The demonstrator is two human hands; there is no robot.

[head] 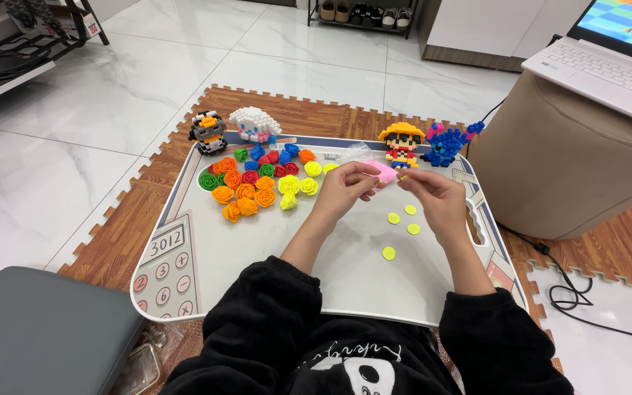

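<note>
My left hand [347, 186] pinches a pink foam piece [385, 174] above the white lap tray [257, 256]. Close beside it on the right, my right hand [433, 194] has its fingertips pinched on a small yellow bit at the pink piece's edge. Several small yellow-green discs [401, 227] lie on the tray under the right hand. To the left sits a cluster of foam roses [257, 181] in orange, yellow, green, red and blue.
Brick-built figures stand along the tray's far edge: a black penguin [208, 132], a white one [255, 124], a straw-hat figure [401, 145] and a blue one [448, 145]. A beige pouf [572, 168] with a laptop [608, 58] is at right. A grey cushion [38, 333] lies lower left.
</note>
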